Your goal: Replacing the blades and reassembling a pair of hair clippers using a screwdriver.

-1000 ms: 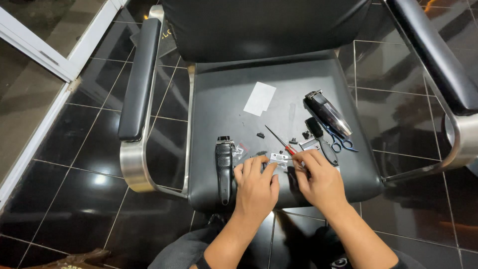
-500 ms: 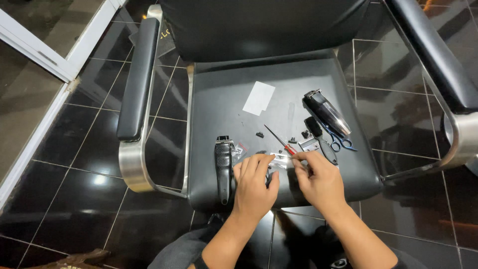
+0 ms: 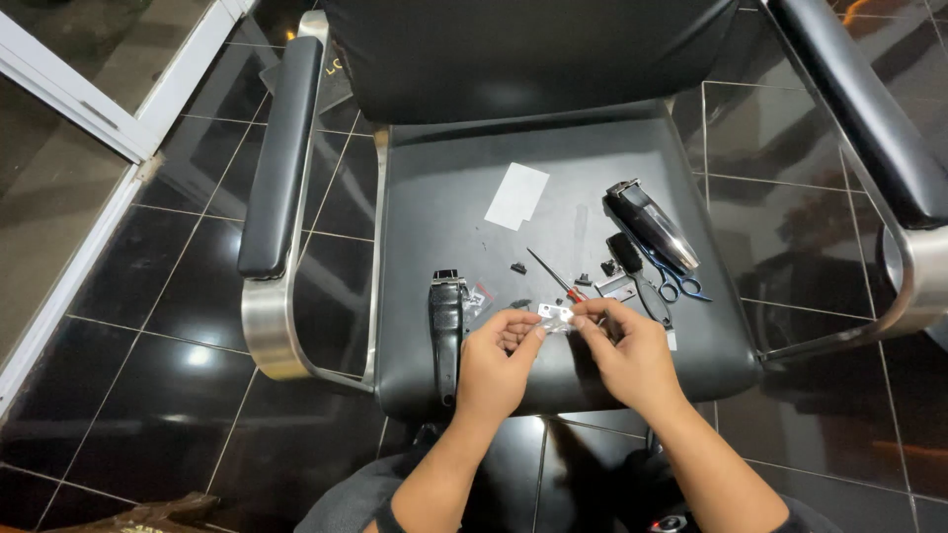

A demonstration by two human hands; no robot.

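A small, flat, silvery metal piece (image 3: 555, 316) sits pinched between the fingertips of the left hand (image 3: 497, 363) and the right hand (image 3: 632, 355). It is held roughly level, just above the front edge of the black chair seat (image 3: 434, 197), near the middle of that edge. Its finer details are too small to make out.

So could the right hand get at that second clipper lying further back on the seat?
Probably yes. The right hand sits just in front of the silver-and-black clipper; only scissors and small parts lie between, though its fingers now pinch a small metal piece.
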